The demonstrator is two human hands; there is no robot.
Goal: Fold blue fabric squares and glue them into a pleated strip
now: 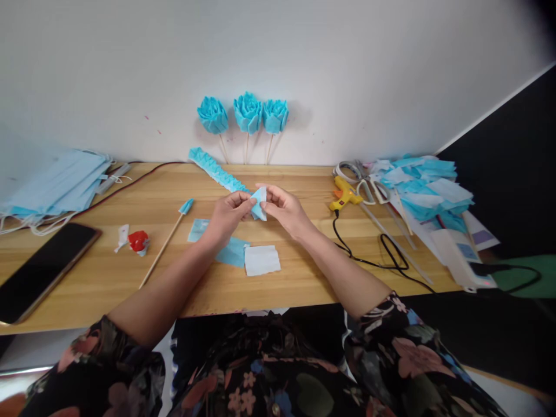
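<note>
Over the middle of the table, my left hand (229, 217) and my right hand (284, 209) pinch a small folded piece of blue and white mask fabric (259, 205) between them. Below my hands lie a blue fabric piece (233, 252), partly covered by my left forearm, and a white fabric piece (262, 260). A pleated blue strip (215, 171) stretches from the back toward my fingers. To the left lies a wooden stick (161, 250) with a small blue bud (186, 206) at its tip.
Three blue fabric flowers (248, 113) on sticks lean against the wall. Face masks (61, 180), a phone (47, 269) and a red crumpled wrapper (138, 241) are at left. At right are a yellow glue gun (345, 194), scissors (367, 191), fabric scraps (428, 182) and a white power strip (461, 258).
</note>
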